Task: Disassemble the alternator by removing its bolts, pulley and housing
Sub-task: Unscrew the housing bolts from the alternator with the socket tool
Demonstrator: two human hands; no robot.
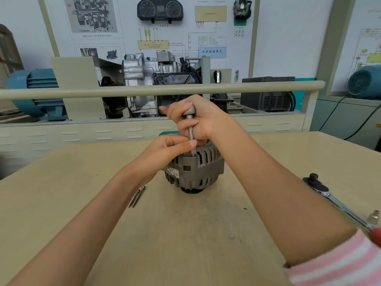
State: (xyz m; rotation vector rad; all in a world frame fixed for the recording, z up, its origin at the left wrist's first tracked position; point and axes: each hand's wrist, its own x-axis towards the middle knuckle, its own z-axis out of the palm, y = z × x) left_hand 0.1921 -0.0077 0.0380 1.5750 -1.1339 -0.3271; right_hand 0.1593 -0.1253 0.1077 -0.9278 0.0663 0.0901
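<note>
So the alternator (pixel 194 169) sits upright in the middle of the table (pixel 82 203), black end down, slotted housing facing up. A knurled metal driver (pixel 191 129) stands nearly vertical on the alternator's top rim, tip in what looks like one of the through-bolts. The right hand (pixel 198 118) is wrapped around the upper shaft just under the round cap, and the left hand (pixel 169 149) pinches the lower shaft right above the alternator, fingers closed on it to steady it. Looks like they're still on the bolt stage, housing halves are together. If it were me: keep the driver dead straight over the bolt, push down while turning so the tip doesn't cam out, and let the lower fingers just guide it rather than squeeze. The alternator isn't clamped, so it could spin or tip. Two long bolts (pixel 136 196) lie just left-front of the alternator, and a ratchet (pixel 338 203) with a red grip lies well off to its right.
</note>
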